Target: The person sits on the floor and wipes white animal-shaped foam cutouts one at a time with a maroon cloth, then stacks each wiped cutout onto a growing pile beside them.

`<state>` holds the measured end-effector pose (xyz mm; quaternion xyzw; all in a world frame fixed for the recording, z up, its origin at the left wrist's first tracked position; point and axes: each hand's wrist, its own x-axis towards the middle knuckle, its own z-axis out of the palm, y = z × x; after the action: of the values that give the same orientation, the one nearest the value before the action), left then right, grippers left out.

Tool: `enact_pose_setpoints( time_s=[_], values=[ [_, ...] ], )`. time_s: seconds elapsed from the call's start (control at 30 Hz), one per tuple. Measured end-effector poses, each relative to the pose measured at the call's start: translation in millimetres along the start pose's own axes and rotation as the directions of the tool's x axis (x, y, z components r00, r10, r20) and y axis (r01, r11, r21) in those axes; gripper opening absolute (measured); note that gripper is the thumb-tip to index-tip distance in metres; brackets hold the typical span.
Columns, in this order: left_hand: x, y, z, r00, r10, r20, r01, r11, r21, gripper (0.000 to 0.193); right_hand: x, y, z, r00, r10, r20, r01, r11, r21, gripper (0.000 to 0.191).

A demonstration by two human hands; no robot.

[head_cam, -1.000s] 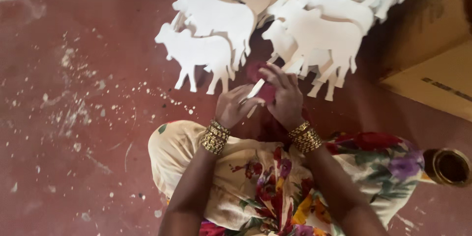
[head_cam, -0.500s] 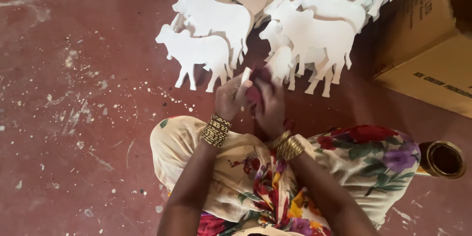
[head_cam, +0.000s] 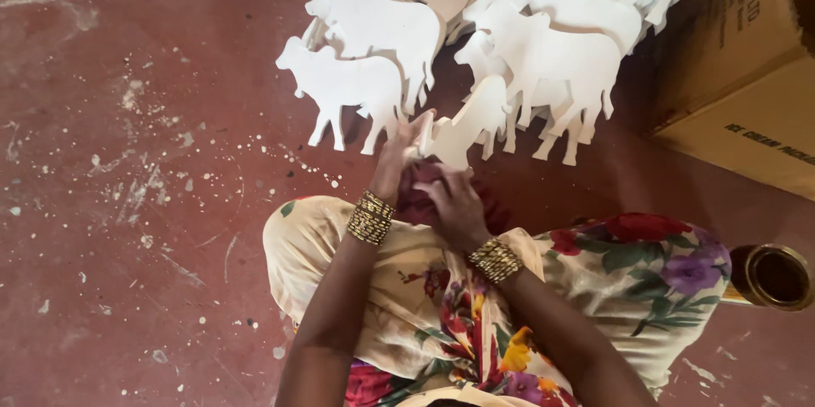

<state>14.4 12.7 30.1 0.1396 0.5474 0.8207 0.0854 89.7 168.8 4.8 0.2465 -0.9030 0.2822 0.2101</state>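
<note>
A small flat white animal-shaped cutout is pinched at its near end by the left hand, long axis slanting up-right over the red floor, while the right hand, nearer the lap, is closed on a dark red cloth.

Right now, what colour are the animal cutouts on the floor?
White, plain; the animal cutouts show best in the head view.

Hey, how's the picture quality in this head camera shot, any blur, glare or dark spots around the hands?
Head view: soft, even light, no harsh glare on the white animal cutouts; the left hand and right hand look slightly smeared, as does the dark red cloth between them; the top right corner above the cardboard box falls into shadow; the red floor is fairly sharp.
</note>
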Motion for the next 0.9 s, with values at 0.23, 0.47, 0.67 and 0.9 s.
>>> enact_pose_setpoints(
  time_s=[0.23,0.47,0.67,0.9],
  values=[
    [-3.5,17.1,11.3,0.986,0.082,-0.147,0.055,0.668,0.742,0.056,-20.5,56.8,-16.6,0.880,0.473,-0.028,-0.467,0.876,0.123,0.050],
    [-27.9,39.9,50.5,0.918,0.156,-0.365,0.069,0.843,0.534,0.049,-6.0,5.8,-49.0,0.991,0.119,-0.064,-0.115,0.991,0.062,0.091],
    [-37.9,41.9,108.2,0.954,0.182,-0.239,0.023,0.749,0.662,0.069,2.9,8.1,-26.2,0.863,0.358,-0.358,-0.183,0.880,0.439,0.047],
    [9.8,22.5,35.7,0.836,0.383,-0.392,0.031,0.682,0.731,0.069,-17.2,52.7,-79.4,0.598,0.782,0.176,-0.340,0.048,0.939,0.018]
  ],
)
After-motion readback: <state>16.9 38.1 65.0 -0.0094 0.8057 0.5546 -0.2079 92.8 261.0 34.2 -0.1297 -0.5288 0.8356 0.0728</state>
